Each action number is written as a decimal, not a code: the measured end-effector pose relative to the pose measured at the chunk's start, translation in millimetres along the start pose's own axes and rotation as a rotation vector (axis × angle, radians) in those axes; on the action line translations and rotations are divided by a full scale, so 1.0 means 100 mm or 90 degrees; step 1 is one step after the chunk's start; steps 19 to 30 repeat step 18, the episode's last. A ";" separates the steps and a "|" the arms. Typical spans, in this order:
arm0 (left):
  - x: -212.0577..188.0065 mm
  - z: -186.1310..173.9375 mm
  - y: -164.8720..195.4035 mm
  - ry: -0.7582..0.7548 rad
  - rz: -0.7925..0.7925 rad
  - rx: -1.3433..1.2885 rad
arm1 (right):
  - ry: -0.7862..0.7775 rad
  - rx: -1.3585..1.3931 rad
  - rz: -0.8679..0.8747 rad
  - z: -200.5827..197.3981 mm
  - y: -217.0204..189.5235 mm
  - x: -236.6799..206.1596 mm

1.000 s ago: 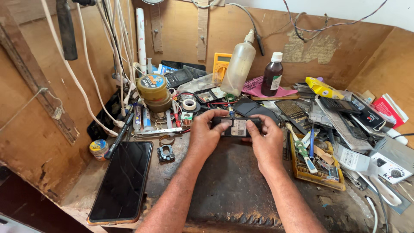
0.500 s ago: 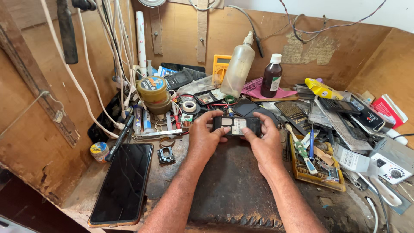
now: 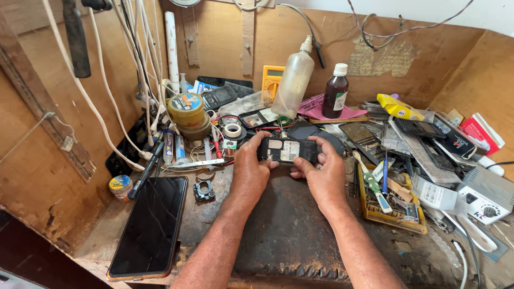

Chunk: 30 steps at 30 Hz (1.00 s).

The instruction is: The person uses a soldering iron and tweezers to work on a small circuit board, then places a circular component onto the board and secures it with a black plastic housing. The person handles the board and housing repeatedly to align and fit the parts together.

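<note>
Both hands meet over the middle of the tabletop (image 3: 300, 235), and between them sits a small black phone (image 3: 287, 150) with its back cover off, held level and lengthwise. The left hand (image 3: 251, 168) has its grip closed on the phone's left end, thumb over the top face and fingers curled behind. The right hand (image 3: 323, 174) closes on the right end in the same way, its thumb pressed at the lower edge of the phone. The phone is lifted a little above the dark, worn mat, not lying on it, and it spans the gap from one grip to the other (its open back, pale inside, faces the camera).

To the left, well apart from the hands, a large dark tablet (image 3: 151, 227) lies flat near the tabletop's front edge. A small square black part (image 3: 204, 190) rests between the tablet and the left wrist. Behind the left hand stand a stack of round tins (image 3: 187, 115) and a roll of white tape (image 3: 232, 130). Further back are a yellow meter (image 3: 272, 80), a cloudy plastic squeeze bottle (image 3: 294, 83) and a brown bottle with a white cap (image 3: 335, 92). Just right of the right hand is a yellow tray (image 3: 396, 222) of small tools, with loose phone parts piled beyond it.
</note>
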<state>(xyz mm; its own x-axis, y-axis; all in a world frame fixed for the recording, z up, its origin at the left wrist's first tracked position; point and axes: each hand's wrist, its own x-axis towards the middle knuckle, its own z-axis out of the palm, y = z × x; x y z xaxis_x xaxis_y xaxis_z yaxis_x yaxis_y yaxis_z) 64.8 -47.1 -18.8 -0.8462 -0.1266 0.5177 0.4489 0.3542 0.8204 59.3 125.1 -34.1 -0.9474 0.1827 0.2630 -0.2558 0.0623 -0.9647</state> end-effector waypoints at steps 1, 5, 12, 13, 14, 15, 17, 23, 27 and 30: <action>-0.01 0.01 0.00 0.005 0.005 0.011 | -0.001 -0.001 0.001 0.00 -0.02 -0.01; -0.02 0.05 -0.03 0.034 0.054 0.089 | 0.043 -0.137 -0.172 -0.03 -0.05 -0.05; 0.01 0.11 -0.08 0.007 0.021 0.171 | 0.132 -0.181 -0.100 -0.33 0.20 0.03; 0.01 0.11 -0.10 0.011 0.022 0.181 | 0.132 -0.174 -0.092 -0.38 0.06 -0.07; 0.01 0.13 -0.11 0.013 0.024 0.190 | 0.121 -0.113 -0.078 -0.42 -0.15 -0.18; 0.01 0.14 -0.12 0.008 0.031 0.195 | 0.112 -0.052 -0.065 -0.46 -0.44 -0.32; 0.02 0.15 -0.15 0.003 0.045 0.208 | 0.082 0.084 -0.097 -0.48 -1.10 -0.61; 0.03 0.15 -0.17 0.000 0.055 0.204 | 0.081 0.086 -0.096 -0.55 -1.40 -0.72; 0.03 0.15 -0.17 0.000 0.055 0.204 | 0.081 0.086 -0.096 -0.55 -1.40 -0.72; 0.03 0.15 -0.17 0.000 0.055 0.204 | 0.081 0.086 -0.096 -0.55 -1.40 -0.72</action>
